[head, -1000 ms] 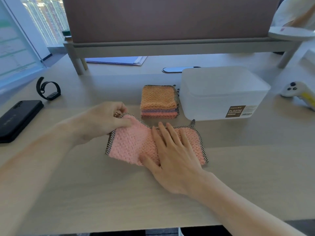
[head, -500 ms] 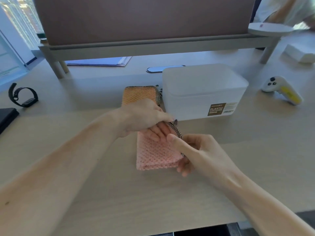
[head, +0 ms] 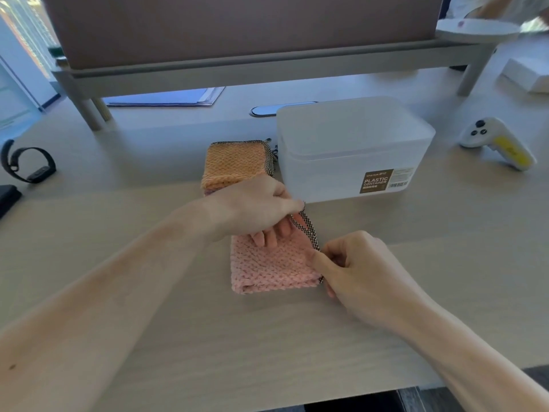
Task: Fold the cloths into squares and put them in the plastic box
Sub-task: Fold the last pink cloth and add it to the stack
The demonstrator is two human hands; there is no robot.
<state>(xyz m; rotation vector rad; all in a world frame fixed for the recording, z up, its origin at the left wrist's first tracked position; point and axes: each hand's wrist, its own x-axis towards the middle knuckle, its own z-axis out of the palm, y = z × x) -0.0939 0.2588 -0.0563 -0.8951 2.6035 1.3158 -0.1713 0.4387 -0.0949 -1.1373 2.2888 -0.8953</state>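
A pink knitted cloth (head: 271, 267) with a black-and-white checked border lies folded into a near square on the wooden desk. My left hand (head: 257, 211) pinches its far right corner, fingertips resting on the top layer. My right hand (head: 352, 270) pinches the checked right edge lower down. Behind the pink cloth sits a stack of folded cloths (head: 234, 163), orange on top. The white translucent plastic box (head: 353, 150), with a brown label, stands just right of that stack; I cannot see inside it.
A white and yellow controller (head: 497, 142) lies at the right. A black wristband (head: 26, 165) and a dark phone edge (head: 7, 199) are at the left. A raised shelf (head: 267, 62) spans the back, with blue papers (head: 166, 98) under it.
The pink cloth went from a wide rectangle to a near square, its left half folded over to the right. Both hands moved to the cloth's right edge and now pinch it.
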